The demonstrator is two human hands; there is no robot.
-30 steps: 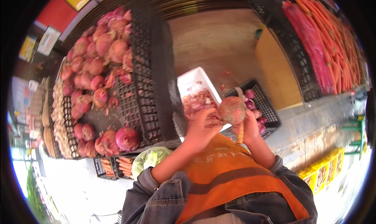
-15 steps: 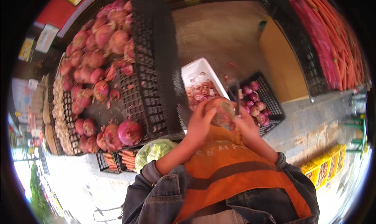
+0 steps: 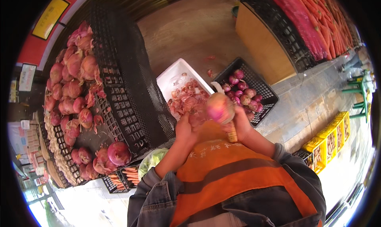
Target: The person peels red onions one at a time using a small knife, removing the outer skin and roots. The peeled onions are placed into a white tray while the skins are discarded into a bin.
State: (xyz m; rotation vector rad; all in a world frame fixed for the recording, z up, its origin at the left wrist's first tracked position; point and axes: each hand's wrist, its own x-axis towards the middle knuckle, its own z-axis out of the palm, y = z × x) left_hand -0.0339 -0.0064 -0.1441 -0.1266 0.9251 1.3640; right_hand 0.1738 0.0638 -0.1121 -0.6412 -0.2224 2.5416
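Note:
My right hand is closed round a red onion and a knife. The knife's wooden handle sticks out below the hand, and its blade shows beyond the onion. My left hand is closed on loose, papery onion skin, apart from the onion; blur softens its fingertips. Just beyond the hands lies a white foam box holding a heap of peeled skins. To its right, a black crate contains several smooth purple onions.
A black crate stand at left bears many unpeeled onions. Green leafy cabbage and carrots sit below it. Carrots fill the far right crate, beside a cardboard sheet. Yellow crates stand at right.
Both hands were together on the onion; now they are apart. The right hand keeps the onion and knife, while the left has moved down and left with skin. The view has shifted to the right.

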